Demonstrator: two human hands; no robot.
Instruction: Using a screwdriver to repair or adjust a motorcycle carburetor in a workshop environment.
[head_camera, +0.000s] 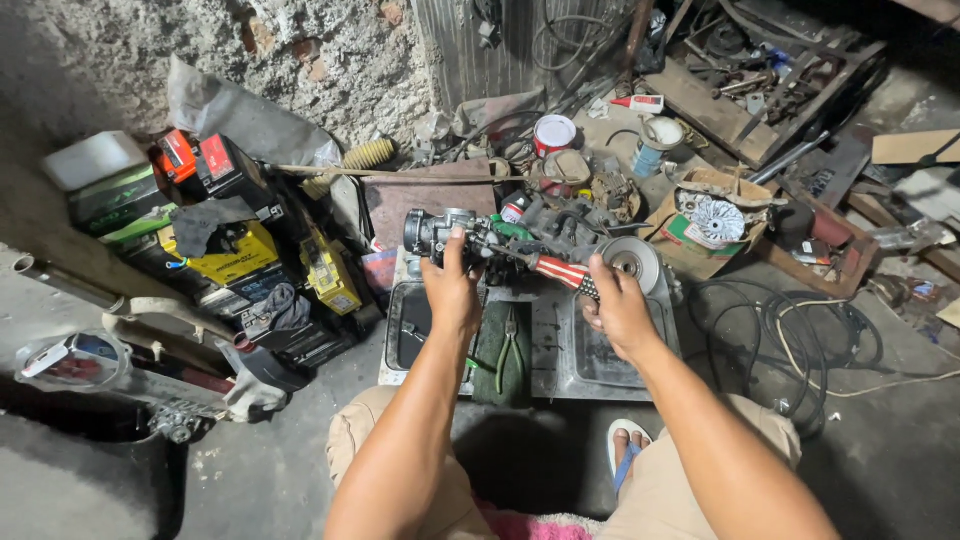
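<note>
My left hand grips a dark metal carburettor-like part and holds it up over a low metal tray. My right hand is closed on the red-and-white striped handle of a screwdriver. The screwdriver's shaft points left into the part. Both forearms reach forward from my knees.
Green-handled pliers lie on a dark cloth in the tray. Stacked batteries and boxes stand at the left, and a round metal disc sits right of my hands. Cables coil on the floor at the right. Cans and scrap crowd the wall.
</note>
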